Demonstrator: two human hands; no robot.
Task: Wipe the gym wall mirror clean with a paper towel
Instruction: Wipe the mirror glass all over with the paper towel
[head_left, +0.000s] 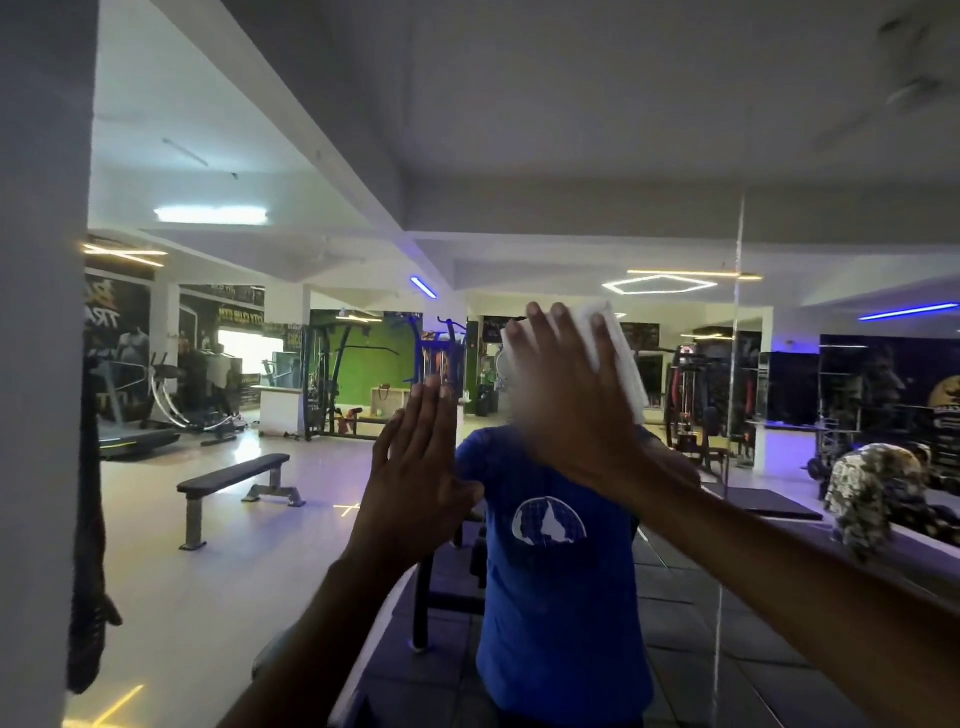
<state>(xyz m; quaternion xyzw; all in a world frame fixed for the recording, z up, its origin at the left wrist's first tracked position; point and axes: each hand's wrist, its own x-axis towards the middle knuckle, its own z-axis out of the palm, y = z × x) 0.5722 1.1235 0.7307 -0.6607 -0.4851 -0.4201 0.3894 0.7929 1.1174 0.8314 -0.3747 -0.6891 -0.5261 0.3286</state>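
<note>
The paper towel (613, 353) was a white, folded rectangle with a soft, slightly ribbed face, and it sat flat against the mirror (311, 467) at about head height, just right of the frame's middle. The right hand (566, 395) pressed on it with straight fingers spread across its back, palm to the glass; the hand was blurred, and the towel's upper and right edges stuck out past the fingertips. The left hand (415, 478) was up just beside and below it, fingers straight and together, holding nothing; whether it touched the glass I could not tell.

The mirror was a smooth, glossy sheet that filled nearly the whole view, and a thin vertical seam (735, 364) ran down it on the right. In it stood the reflected person in a blue T-shirt (561, 571) with a white round emblem on the chest.

Around that the glass gave back the gym: a padded flat bench (234, 475) on steel legs, standing on a pale shiny floor, dark rubber floor tiles (701, 649) nearer in, a green wall (374, 358) behind cable machines, and a white hexagon ceiling light (660, 285) with blue strips. A plain white pillar (41, 364) edged the mirror on the left.
</note>
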